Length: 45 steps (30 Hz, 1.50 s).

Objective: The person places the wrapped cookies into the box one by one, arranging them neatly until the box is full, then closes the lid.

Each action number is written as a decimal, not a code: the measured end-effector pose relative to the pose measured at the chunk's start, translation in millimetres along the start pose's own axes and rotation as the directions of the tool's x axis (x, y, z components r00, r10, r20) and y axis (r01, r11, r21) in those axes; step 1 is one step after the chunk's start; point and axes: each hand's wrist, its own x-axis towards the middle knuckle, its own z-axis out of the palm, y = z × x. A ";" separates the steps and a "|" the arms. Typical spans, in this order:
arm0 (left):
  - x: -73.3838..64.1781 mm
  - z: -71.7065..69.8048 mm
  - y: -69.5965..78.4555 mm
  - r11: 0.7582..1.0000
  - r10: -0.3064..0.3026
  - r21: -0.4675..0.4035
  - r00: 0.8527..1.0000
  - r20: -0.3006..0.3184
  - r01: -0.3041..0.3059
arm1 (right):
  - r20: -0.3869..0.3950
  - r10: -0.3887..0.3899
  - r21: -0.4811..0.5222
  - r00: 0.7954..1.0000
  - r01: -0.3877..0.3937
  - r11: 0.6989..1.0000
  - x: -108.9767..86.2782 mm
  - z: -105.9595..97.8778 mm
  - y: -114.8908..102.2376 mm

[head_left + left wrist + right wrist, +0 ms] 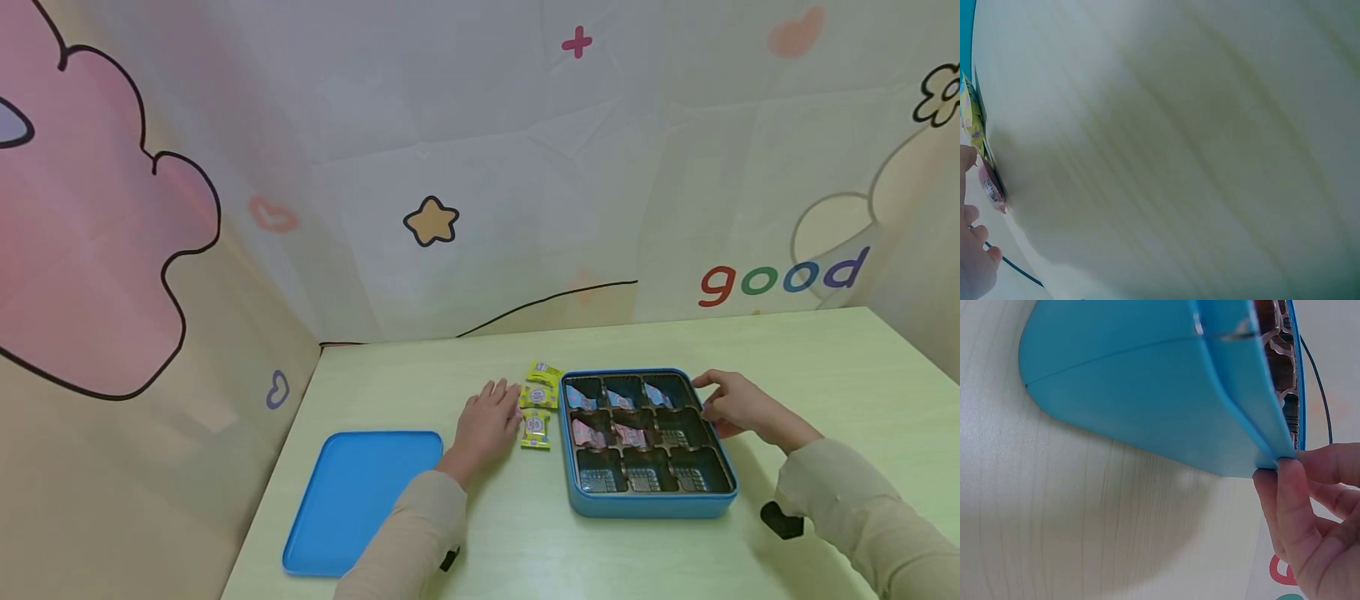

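Note:
A blue tin [652, 506] with a dark plastic divided insert stands on the table. Its back row has three blue-wrapped candies [619, 400]; pink-wrapped candies [631, 435] lie in the left and middle compartments of the middle row. My right hand [742, 406] pinches the rim at the tin's right side, as the right wrist view also shows. Left of the tin lie three yellow-green wrapped candies [536, 428] in a column. My left hand [486, 427] is just left of them, its fingers extended beside the wrappers; whether they touch is unclear.
A flat blue lid [367, 500] lies on the left of the pale wooden table [525, 550], partly behind the left sleeve [420, 533]. A printed cloth [510, 183] with cartoon shapes rises behind the table and at its sides.

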 end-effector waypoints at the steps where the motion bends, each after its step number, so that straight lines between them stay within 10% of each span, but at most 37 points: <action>1: -0.1 0.3 0.0 1.000 -0.001 -0.002 1.000 0.004 0.001 | 0.000 -0.002 -0.001 1.000 0.002 1.000 -0.2 -0.1 -0.1; 14: 1.9 2.7 3.2 0.999 -0.037 0.003 0.995 0.090 0.037 | 0.002 0.000 -0.006 1.000 0.000 1.000 -1.2 0.7 -1.4; 45: -0.5 -1.6 -5.5 0.998 0.021 -0.050 0.999 -0.045 -0.024 | 0.008 0.011 -0.007 1.000 -0.011 1.000 -0.2 -0.4 -1.3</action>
